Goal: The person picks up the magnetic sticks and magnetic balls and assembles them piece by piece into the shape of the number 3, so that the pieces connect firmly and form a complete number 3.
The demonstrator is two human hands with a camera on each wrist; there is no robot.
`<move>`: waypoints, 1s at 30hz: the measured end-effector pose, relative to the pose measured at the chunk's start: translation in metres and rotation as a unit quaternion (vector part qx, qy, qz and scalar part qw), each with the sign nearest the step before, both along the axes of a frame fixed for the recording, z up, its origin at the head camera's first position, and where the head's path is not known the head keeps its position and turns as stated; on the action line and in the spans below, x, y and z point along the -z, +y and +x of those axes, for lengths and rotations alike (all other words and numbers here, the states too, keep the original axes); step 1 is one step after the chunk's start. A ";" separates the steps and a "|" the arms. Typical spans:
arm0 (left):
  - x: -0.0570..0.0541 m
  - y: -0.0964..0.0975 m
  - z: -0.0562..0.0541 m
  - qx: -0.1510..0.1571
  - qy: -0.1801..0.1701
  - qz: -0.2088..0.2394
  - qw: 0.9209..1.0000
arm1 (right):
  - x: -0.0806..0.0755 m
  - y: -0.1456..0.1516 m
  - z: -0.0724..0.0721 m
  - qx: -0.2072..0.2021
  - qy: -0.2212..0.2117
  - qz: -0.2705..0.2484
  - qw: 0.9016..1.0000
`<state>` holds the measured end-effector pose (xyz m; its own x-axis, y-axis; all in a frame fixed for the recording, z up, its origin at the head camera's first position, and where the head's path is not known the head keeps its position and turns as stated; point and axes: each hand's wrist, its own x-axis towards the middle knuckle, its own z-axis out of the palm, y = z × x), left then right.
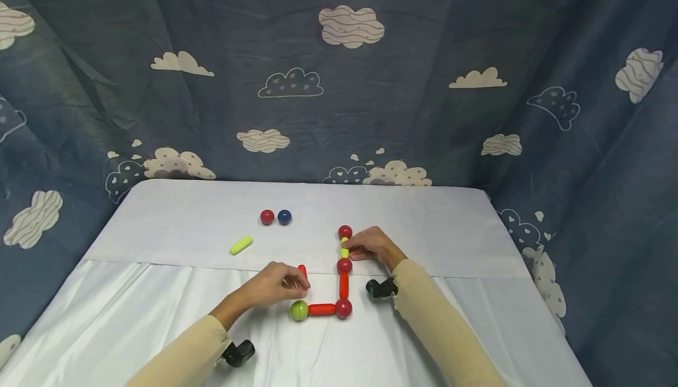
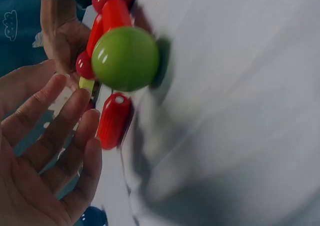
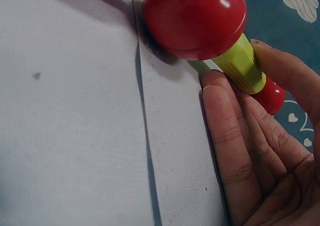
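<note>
A chain of balls and rods lies on the white table. It runs from a green ball [image 1: 299, 310] along a red rod [image 1: 321, 309] to a corner red ball [image 1: 344, 309], then away through another red rod [image 1: 344, 285], a middle red ball [image 1: 344, 266] and a yellow-green rod [image 3: 239, 65] to the far red ball [image 1: 345, 232]. My right hand [image 1: 372, 244] pinches that yellow-green rod between thumb and fingers. Loosely bent and holding nothing, the fingers of my left hand [image 1: 279, 284] hover beside a separate red rod [image 2: 114, 121], just beyond the green ball.
Farther back on the table lie a loose red ball [image 1: 267, 217] and a blue ball [image 1: 284, 217], side by side. A loose yellow-green rod [image 1: 241, 245] is nearer, to their left. A cloud-patterned curtain [image 1: 402, 110] hangs behind the table. Black wrist cameras sit at both sleeves.
</note>
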<state>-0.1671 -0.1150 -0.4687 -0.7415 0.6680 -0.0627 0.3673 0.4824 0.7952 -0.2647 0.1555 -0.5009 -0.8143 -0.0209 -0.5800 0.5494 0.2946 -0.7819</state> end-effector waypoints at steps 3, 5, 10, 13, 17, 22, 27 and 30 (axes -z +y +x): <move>-0.006 -0.002 -0.007 0.004 0.014 -0.015 1.000 | -0.001 0.000 0.000 0.001 -0.002 0.000 1.000; -0.008 -0.002 -0.012 0.007 0.025 -0.033 0.999 | -0.001 0.001 0.001 0.003 -0.001 -0.001 1.000; -0.009 -0.001 -0.022 0.016 0.053 -0.086 0.995 | -0.003 0.001 0.002 0.004 0.001 -0.004 1.000; -0.007 0.002 -0.026 0.023 0.075 -0.116 0.990 | -0.004 0.001 0.003 0.004 0.002 -0.004 1.000; -0.005 0.006 -0.030 0.037 0.104 -0.150 0.983 | -0.004 -0.001 0.003 0.003 -0.001 -0.002 1.000; 0.001 0.009 -0.033 0.050 0.131 -0.169 0.976 | -0.004 -0.002 0.003 0.003 -0.004 -0.004 1.000; 0.005 0.011 -0.034 0.044 0.135 -0.172 0.975 | -0.003 -0.002 0.003 0.001 -0.002 -0.005 1.000; 0.007 0.011 -0.034 0.038 0.132 -0.173 0.975 | -0.004 -0.001 0.003 0.001 0.000 0.000 1.000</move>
<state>-0.2008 -0.1036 -0.4757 -0.7122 0.6936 -0.1082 0.5817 0.6694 0.4621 -0.2620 0.1543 -0.4974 -0.8144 -0.0197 -0.5799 0.5498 0.2936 -0.7820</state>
